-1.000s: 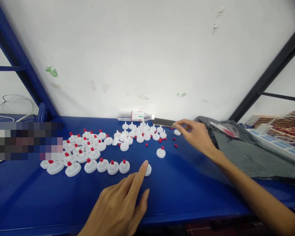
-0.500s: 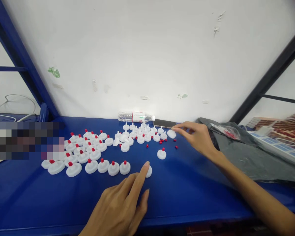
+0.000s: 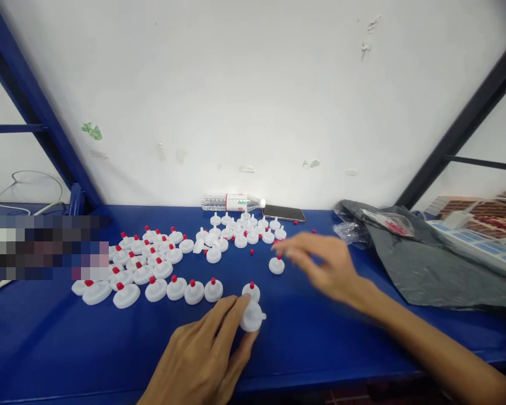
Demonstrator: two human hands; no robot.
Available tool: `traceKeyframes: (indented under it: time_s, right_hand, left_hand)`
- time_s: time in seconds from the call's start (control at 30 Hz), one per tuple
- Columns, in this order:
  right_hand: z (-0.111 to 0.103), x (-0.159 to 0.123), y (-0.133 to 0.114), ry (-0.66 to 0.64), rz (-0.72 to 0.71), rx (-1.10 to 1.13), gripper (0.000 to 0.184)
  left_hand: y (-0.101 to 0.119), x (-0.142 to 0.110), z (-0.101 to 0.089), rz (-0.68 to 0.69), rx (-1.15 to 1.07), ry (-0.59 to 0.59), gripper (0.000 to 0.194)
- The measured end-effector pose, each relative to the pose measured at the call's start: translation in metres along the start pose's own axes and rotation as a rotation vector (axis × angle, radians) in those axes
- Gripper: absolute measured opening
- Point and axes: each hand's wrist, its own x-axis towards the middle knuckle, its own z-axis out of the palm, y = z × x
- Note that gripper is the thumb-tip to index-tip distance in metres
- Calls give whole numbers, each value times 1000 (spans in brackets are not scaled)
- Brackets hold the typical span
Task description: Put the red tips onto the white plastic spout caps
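Observation:
My left hand point(image 3: 213, 343) pinches a white plastic nozzle cap point(image 3: 251, 316) between thumb and fingers; the cap is tilted, its bare spout pointing right. Just behind it, a white cap with a red tip point(image 3: 251, 291) stands upright on the blue table. My right hand point(image 3: 322, 264) is over the table to the right, its fingertips by the small red tips and close to another red-tipped cap point(image 3: 276, 265). Motion blurs its fingers, so whether they hold anything is unclear.
Red-tipped caps point(image 3: 143, 274) cover the left of the table. White caps without tips point(image 3: 240, 240) cluster at the back, before a lying water bottle point(image 3: 236, 202) and a phone point(image 3: 284, 213). A grey plastic bag point(image 3: 405, 264) lies at right.
A white nozzle cap has passed from my right hand to my left hand. My right hand has moved left and nearer. The red-tipped cap behind my left fingers is now uncovered.

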Motion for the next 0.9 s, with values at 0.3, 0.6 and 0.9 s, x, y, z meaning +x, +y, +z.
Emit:
traceKeyframes:
  time_s: [0.3, 0.6, 0.9]
  right_hand:
    - [-46, -22, 129, -223, 703, -467, 27]
    - [-33, -32, 140, -254, 710, -338, 15]
    - [-32, 5, 66, -39, 605, -49, 32]
  left_hand:
    - [-6, -5, 1, 21, 9, -80, 42]
    - [-4, -16, 12, -27, -62, -90, 35]
    - [0, -10, 5, -29, -41, -111, 35]
